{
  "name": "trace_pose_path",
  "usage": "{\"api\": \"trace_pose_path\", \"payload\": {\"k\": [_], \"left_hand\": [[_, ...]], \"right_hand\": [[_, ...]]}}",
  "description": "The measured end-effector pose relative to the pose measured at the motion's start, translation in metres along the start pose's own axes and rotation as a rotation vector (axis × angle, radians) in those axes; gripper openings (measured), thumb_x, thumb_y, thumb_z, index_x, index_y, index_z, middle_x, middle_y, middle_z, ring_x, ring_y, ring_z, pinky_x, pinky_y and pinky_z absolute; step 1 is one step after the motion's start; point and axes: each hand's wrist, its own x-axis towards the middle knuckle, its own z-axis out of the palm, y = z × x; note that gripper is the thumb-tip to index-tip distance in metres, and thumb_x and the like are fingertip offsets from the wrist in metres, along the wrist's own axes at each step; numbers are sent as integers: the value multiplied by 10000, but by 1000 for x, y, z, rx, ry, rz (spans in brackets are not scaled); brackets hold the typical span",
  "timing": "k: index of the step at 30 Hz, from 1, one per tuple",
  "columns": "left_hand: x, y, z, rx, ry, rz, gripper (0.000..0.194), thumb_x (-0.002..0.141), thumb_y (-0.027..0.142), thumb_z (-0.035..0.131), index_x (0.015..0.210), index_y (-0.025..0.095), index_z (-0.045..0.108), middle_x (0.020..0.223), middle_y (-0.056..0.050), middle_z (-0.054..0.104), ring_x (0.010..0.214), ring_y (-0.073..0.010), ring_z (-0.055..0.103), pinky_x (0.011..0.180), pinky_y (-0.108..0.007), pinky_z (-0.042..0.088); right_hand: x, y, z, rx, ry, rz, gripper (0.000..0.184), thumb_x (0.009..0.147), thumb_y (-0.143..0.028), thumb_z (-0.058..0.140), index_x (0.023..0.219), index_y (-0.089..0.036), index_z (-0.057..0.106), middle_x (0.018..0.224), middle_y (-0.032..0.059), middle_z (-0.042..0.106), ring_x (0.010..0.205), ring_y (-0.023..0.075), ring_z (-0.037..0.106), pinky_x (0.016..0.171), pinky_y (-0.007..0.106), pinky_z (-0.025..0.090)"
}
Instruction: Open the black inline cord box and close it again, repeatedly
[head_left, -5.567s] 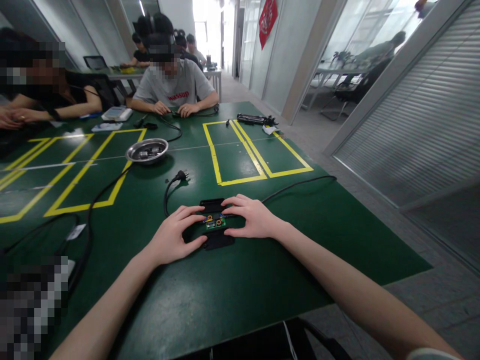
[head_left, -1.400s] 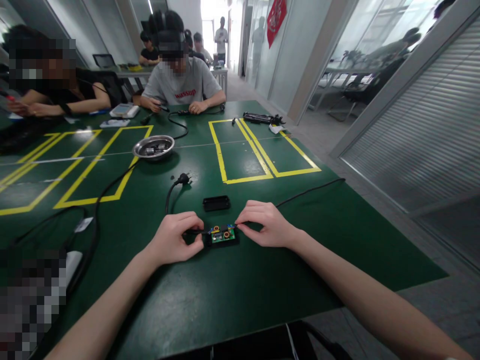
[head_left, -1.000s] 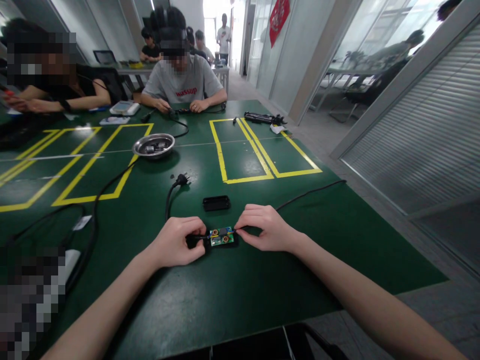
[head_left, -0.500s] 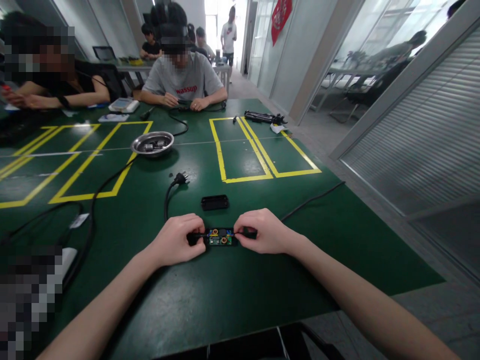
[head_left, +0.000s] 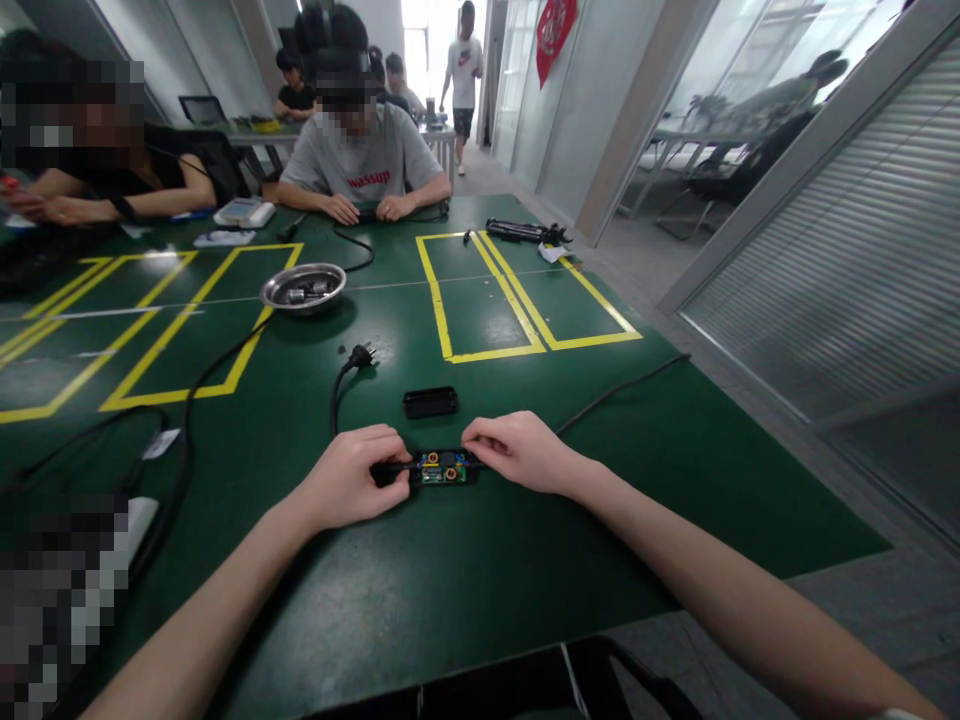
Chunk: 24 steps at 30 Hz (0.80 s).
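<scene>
A small black plastic case (head_left: 471, 481) lies on the green table with a circuit board (head_left: 442, 468) in it, copper coils and coloured wires showing. My left hand (head_left: 360, 470) is closed around the black cable (head_left: 390, 466) at the case's left end, fingertips against the case. At its upper right corner, my right hand (head_left: 521, 452) has its thumb and fingers pressed together; what they pinch, if anything, is hidden. A second black cable (head_left: 622, 386) leaves the right end beneath that hand. Just beyond the case rests a matching black cover (head_left: 430, 401), hollow side up.
A black power plug (head_left: 361, 356) lies past my left hand. Farther off stand a metal bowl (head_left: 304, 288) of small parts and a black folded tripod-like object (head_left: 525, 232). Yellow tape (head_left: 495, 352) marks the table (head_left: 360, 610). Co-workers sit across and at the left.
My right hand has shifted slightly up and left, from the case's right end to its upper right corner. My left hand keeps its hold. The co-worker opposite has lowered a hand.
</scene>
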Motion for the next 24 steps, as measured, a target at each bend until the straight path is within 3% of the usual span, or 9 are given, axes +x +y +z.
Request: {"api": "trace_pose_path", "payload": {"k": [10, 16, 21, 24], "left_hand": [[-1, 1, -3, 9, -28, -20, 112, 851, 203, 589, 755, 178, 641, 735, -5, 616, 649, -128, 564, 589, -222, 419], [2, 0, -3, 14, -33, -7, 249, 957, 245, 517, 751, 178, 640, 756, -24, 633, 690, -144, 596, 632, -235, 451], [2, -2, 1, 56, -22, -31, 301, 989, 251, 494, 730, 181, 629, 721, -11, 629, 644, -131, 589, 596, -227, 423], [2, -3, 3, 85, -24, -52, 294, 996, 249, 488, 752, 182, 637, 714, -7, 641, 638, -133, 594, 593, -226, 420]], "right_hand": [[4, -5, -1, -154, -15, 12, 144, 1015, -246, 586, 993, -213, 725, 714, 3, 724, 643, 151, 659, 623, 246, 365], [5, -1, 3, -136, 74, -38, 108, 976, -195, 608, 941, -198, 710, 761, 11, 734, 646, 143, 658, 615, 246, 373], [8, 2, 8, -109, 139, -35, 153, 988, -159, 565, 1006, -194, 712, 892, 44, 778, 774, 168, 710, 693, 258, 419], [9, 0, 10, -131, 109, 6, 145, 991, -189, 582, 1029, -199, 722, 799, 20, 759, 698, 157, 686, 650, 253, 383]]}}
